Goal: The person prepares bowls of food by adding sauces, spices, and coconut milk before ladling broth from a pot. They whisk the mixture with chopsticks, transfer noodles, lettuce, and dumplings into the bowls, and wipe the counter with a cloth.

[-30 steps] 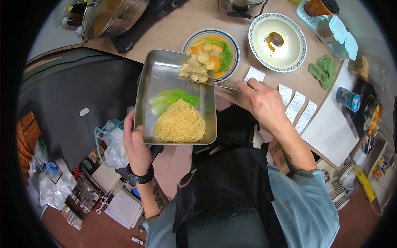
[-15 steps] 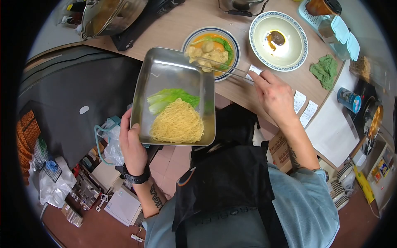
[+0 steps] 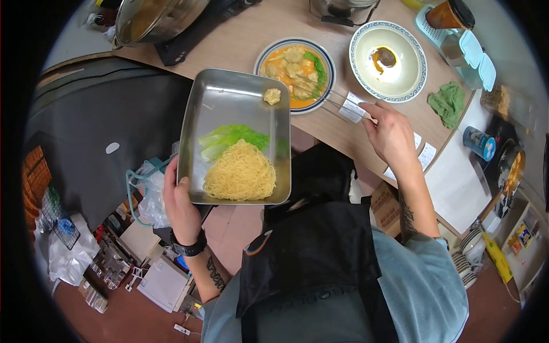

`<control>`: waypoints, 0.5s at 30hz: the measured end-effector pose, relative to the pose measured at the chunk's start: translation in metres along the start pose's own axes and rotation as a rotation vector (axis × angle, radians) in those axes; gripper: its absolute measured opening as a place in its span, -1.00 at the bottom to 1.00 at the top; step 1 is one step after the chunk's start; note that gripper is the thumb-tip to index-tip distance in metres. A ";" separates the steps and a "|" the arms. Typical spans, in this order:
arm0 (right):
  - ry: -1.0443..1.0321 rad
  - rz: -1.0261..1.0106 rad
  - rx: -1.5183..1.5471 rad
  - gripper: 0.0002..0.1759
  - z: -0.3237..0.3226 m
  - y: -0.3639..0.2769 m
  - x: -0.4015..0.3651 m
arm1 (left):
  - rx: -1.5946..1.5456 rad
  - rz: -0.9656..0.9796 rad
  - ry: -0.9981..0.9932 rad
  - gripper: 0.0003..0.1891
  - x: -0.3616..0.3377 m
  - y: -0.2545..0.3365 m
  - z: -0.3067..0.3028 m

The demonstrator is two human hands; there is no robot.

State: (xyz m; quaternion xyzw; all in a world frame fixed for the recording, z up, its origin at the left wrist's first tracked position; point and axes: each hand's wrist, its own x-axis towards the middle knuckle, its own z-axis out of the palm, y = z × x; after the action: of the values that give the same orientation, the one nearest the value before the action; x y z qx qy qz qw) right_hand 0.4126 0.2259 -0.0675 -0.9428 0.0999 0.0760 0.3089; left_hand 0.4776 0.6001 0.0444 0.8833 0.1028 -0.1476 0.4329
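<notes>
My left hand (image 3: 182,208) is wrapped round the lower left edge of a metal tray (image 3: 234,106). In the tray lie a mound of yellow noodles (image 3: 241,173), green lettuce (image 3: 220,140) and one dumpling (image 3: 272,96) near the upper right corner. My right hand (image 3: 390,130) grips thin metal tongs (image 3: 346,106), whose tips reach over a blue-rimmed bowl (image 3: 330,60). That bowl holds orange soup, several dumplings (image 3: 294,63) and a green leaf (image 3: 318,68). The tongs' tips are hard to make out against the soup.
A patterned bowl (image 3: 374,86) with brown paste stands right of the soup. A green cloth (image 3: 448,104), paper slips (image 3: 426,155) and a blue can (image 3: 479,143) are farther right. A large pot (image 3: 154,23) is at the upper left, beside a black burner (image 3: 197,31).
The dumplings that hung at the tongs over the bowl are now down in the soup. The tongs and my right hand have shifted right and down. One dumpling now shows in the tray.
</notes>
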 end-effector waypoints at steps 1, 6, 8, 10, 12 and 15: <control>-0.001 -0.006 -0.001 -0.71 -0.002 -0.004 0.001 | 0.032 0.004 -0.007 -0.49 -0.001 0.000 -0.001; -0.035 -0.124 -0.032 -0.68 -0.022 -0.040 -0.003 | 0.015 0.009 0.011 -0.49 -0.004 -0.003 -0.001; -0.016 -0.213 -0.139 -0.66 -0.009 -0.054 0.003 | 0.061 0.023 0.020 -0.47 -0.005 -0.001 -0.001; 0.009 -0.295 -0.252 -0.64 -0.008 -0.058 0.008 | 0.030 0.042 -0.020 -0.48 -0.005 0.002 0.000; -0.053 -0.303 -0.344 -0.62 -0.012 -0.060 0.014 | 0.020 0.043 -0.014 -0.48 -0.006 0.003 0.001; 0.030 -0.264 -0.298 -0.66 -0.019 -0.048 0.011 | 0.015 0.036 -0.005 -0.48 -0.007 0.002 -0.002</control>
State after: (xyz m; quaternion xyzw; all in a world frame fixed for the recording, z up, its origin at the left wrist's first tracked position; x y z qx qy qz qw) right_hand 0.4364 0.2506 -0.0272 -0.9840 -0.0324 0.0344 0.1718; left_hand 0.4724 0.5996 0.0494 0.8879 0.0845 -0.1426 0.4292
